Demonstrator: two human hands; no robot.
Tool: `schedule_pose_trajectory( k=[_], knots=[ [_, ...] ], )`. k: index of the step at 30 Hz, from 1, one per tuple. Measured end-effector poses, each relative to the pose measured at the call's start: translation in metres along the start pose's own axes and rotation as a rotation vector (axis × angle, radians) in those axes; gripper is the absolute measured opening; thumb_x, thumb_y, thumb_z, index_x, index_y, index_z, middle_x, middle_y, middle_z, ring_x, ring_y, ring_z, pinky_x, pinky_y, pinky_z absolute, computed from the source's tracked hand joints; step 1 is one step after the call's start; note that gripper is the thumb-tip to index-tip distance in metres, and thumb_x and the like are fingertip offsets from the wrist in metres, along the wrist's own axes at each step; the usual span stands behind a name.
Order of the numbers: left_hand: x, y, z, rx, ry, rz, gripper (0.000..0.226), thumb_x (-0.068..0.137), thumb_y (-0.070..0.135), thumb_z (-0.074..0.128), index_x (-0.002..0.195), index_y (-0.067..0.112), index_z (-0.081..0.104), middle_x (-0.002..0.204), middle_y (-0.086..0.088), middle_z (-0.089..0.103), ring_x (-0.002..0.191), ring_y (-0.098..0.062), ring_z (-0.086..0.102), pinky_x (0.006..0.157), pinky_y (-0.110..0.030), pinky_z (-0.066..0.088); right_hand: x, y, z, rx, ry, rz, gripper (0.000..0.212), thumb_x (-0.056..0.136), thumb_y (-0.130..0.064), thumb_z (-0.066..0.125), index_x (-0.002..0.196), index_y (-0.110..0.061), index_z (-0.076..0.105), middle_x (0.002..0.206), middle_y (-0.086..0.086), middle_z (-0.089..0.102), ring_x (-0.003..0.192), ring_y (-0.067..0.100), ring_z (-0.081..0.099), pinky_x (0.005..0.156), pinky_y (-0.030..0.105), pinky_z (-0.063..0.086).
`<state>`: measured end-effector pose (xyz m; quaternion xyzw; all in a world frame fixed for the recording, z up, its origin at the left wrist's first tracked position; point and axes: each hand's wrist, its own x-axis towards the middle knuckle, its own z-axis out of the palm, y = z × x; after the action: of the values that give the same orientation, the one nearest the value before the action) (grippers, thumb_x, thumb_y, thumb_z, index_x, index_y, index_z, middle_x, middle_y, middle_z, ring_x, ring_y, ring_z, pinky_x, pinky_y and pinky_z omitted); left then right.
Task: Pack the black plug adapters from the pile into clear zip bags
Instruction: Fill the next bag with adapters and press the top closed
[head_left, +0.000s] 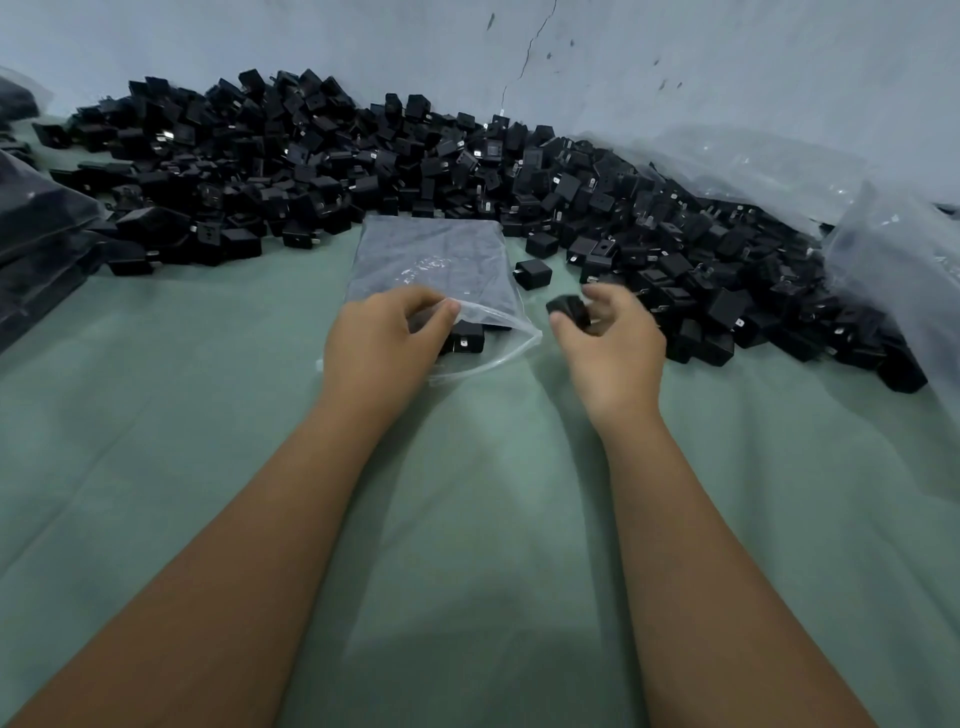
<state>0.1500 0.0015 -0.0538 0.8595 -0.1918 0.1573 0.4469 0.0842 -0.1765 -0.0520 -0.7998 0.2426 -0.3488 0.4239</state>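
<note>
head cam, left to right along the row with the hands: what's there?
filled bags → left hand → zip bag mouth → right hand holding an adapter → pile edge → loose clear plastic

Soft, even, rather dim light with a cool blue-green cast falls from above, laying faint, blurred shadows of the arms on the green cloth (467, 519) and a darker band of shade at the bottom edge. Small white glints shine on the clear bag (431, 265) and the crumpled plastic sheet (779, 166) at the right, while the black pile (363, 156) loses detail in its darkness. The wide lens bends the scene at the edges, and the right hand (608, 338) is slightly smeared by motion.
</note>
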Motion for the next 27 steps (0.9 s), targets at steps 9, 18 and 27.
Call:
schedule_pose_trajectory(
  k=[9,18,27],
  knots=[
    [-0.001,0.000,0.001,0.008,0.005,0.059,0.018,0.093,0.035,0.059,0.100,0.028,0.074,0.093,0.009,0.075,0.083,-0.002,0.061,0.071,-0.021,0.043,-0.036,-0.034,0.018,0.183,-0.021,-0.326,0.008,0.083,-0.018,0.059,0.078,-0.023,0.063,0.068,-0.009,0.058,0.059,0.005,0.053,0.058,0.017,0.041],
    [-0.006,0.009,-0.004,0.135,-0.215,0.312,0.048,0.070,0.020,0.050,0.115,0.020,0.069,0.104,0.001,0.071,0.101,-0.025,0.062,0.093,-0.049,0.046,-0.037,-0.025,0.024,-0.219,-0.041,-0.416,0.012,0.097,-0.018,0.048,0.096,-0.011,0.057,0.067,-0.004,0.051,0.060,0.021,0.048,0.054,0.033,0.033],
    [-0.005,0.007,0.001,0.173,-0.393,0.410,0.052,0.072,0.032,0.057,0.122,0.019,0.065,0.114,0.006,0.068,0.107,-0.019,0.060,0.096,-0.044,0.044,-0.036,-0.021,0.024,-0.550,0.003,-0.443,0.019,0.098,-0.031,0.049,0.105,-0.016,0.058,0.059,-0.005,0.039,0.067,0.021,0.043,0.051,0.030,0.023]
  ],
)
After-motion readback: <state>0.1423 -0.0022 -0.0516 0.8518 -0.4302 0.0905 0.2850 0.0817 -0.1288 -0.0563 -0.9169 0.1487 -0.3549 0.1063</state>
